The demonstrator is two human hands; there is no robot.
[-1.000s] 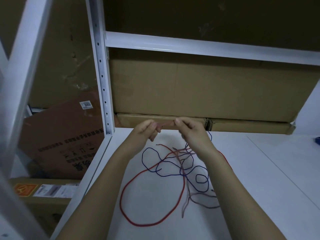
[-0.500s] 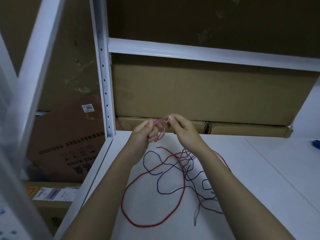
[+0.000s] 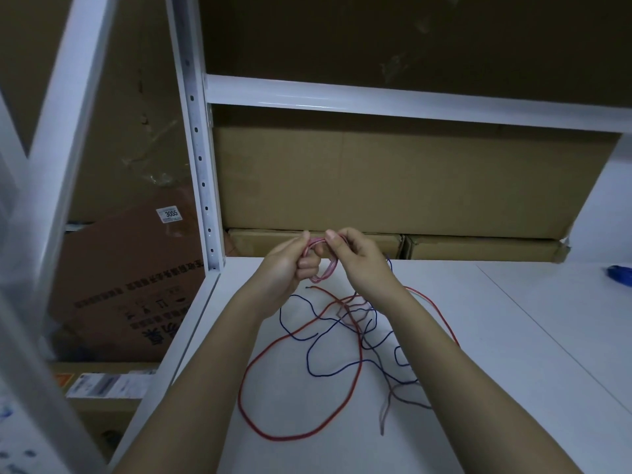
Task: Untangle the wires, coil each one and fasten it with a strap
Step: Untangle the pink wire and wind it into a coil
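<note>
A small pink wire coil (image 3: 323, 260) is held up above the white shelf (image 3: 496, 336), in front of brown cardboard boxes (image 3: 393, 183) at 12 o'clock. The left hand (image 3: 290, 265) grips its left side with curled fingers, and the right hand (image 3: 355, 258) pinches its top. Below the hands, toward 6 o'clock, a red wire (image 3: 297, 436) and a blue wire (image 3: 307, 357) lie tangled on the shelf.

Left hand (image 3: 290, 265) and right hand (image 3: 359, 258) raised above the white table (image 3: 513, 336), both pinching a small pink wire coil (image 3: 323, 265). Below, red wire (image 3: 301, 436), blue wire (image 3: 328, 374) and greyish wire (image 3: 384, 415) tangled. Cardboard boxes (image 3: 393, 183) beyond; blue object (image 3: 620, 273) far right.
</note>
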